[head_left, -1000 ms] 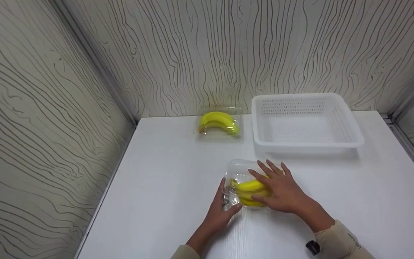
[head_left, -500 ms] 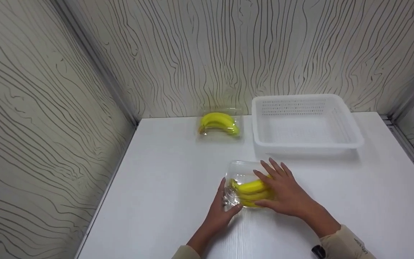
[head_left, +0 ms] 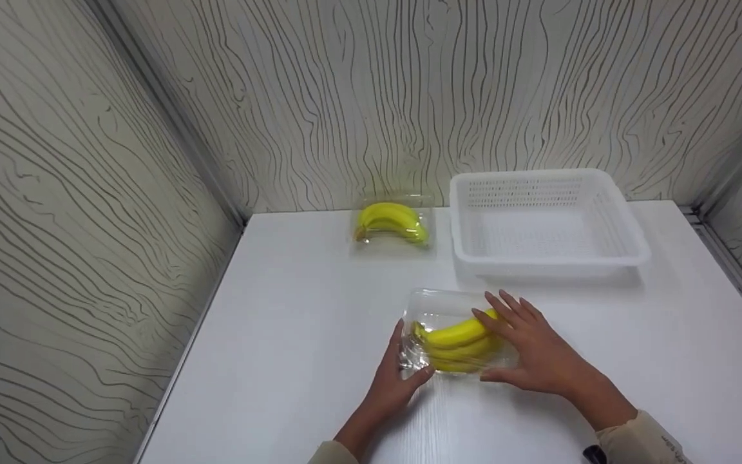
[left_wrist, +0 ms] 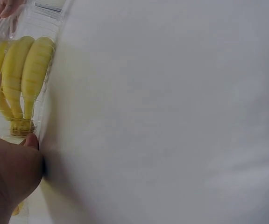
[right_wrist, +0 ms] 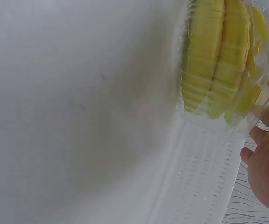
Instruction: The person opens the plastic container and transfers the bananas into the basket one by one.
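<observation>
A clear plastic clamshell box (head_left: 438, 306) with a bunch of yellow bananas (head_left: 458, 338) inside lies on the white table near the person. My left hand (head_left: 391, 377) holds its left end, thumb at the front corner and fingers along the side. The banana stems point toward this hand, as the left wrist view shows. Over the box's right end lies my right hand (head_left: 538, 351), its fingers spread and nearly straight across the lid, the thumb at the front edge. In the right wrist view, fingers (right_wrist: 260, 133) of that hand are beside the clear plastic wall.
A second clear box (head_left: 397, 248) with bananas (head_left: 390, 219) stands at the back of the table, against the patterned wall. To its right is a white perforated plastic basket (head_left: 551, 260). Patterned panels (head_left: 371, 96) enclose the back and sides of the table (head_left: 294, 335).
My right hand has slid to the right across the lid, from over the bananas to the box's right end. The left hand and the box stay in place.
</observation>
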Available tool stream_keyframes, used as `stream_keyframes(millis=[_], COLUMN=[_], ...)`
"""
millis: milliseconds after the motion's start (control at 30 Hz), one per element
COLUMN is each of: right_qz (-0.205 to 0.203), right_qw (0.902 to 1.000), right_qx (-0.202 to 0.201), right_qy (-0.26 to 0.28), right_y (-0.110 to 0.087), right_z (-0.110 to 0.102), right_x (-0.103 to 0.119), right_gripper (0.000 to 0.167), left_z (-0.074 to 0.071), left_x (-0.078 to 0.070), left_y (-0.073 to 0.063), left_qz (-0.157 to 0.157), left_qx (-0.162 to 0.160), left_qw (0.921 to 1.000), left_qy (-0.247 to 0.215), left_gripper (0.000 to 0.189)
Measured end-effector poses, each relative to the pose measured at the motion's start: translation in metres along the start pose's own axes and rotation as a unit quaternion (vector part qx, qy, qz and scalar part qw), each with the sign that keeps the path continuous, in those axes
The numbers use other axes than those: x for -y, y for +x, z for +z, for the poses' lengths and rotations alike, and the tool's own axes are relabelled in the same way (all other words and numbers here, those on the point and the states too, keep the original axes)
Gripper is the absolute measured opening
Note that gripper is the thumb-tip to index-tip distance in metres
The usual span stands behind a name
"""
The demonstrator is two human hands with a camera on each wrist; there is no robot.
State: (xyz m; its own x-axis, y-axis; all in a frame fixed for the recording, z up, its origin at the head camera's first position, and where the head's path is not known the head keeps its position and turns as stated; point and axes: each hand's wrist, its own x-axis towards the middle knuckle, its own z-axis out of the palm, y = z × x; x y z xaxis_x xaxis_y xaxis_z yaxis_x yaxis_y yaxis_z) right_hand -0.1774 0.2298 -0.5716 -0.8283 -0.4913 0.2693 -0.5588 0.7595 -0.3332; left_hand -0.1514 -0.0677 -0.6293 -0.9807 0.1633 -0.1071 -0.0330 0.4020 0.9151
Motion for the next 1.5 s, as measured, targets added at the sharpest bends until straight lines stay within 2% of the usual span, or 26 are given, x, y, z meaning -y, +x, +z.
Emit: stream_keyframes(millis=[233, 600, 967, 1500], right_qz=[-0.002, 0.027, 0.019, 0.046], right_qw=[0.9999, 0.9991, 0.9986, 0.9970], right_qx=[0.003, 0.019, -0.009, 0.015], right_qy=[0.010, 0.028, 0.048, 0.060], right_y=[-0.0031, -0.0029, -0.0022, 0.0007], right_z=[0.0054, 0.0059, 0.0066, 0.0031], right_x=[-0.0042, -0.0052, -0.0067, -0.0074], right_gripper=[0.097, 0.094, 0.089, 0.088], left_z=[-0.0010, -0.0025, -0.0018, -0.0037], left_x=[0.0006, 0.0003, -0.0019, -0.0007], left_y=[-0.0028, -0.0058, -0.0043, -0.0029], left_qz=[0.006, 0.015, 0.003, 0.026], left_qx=[-0.001, 0.005, 0.005, 0.010], left_qw=[1.0000, 0.9999, 1.0000, 0.9996], left_qy=[-0.007, -0.004, 0.003, -0.007], left_gripper=[0.105, 0.104, 0.105, 0.104])
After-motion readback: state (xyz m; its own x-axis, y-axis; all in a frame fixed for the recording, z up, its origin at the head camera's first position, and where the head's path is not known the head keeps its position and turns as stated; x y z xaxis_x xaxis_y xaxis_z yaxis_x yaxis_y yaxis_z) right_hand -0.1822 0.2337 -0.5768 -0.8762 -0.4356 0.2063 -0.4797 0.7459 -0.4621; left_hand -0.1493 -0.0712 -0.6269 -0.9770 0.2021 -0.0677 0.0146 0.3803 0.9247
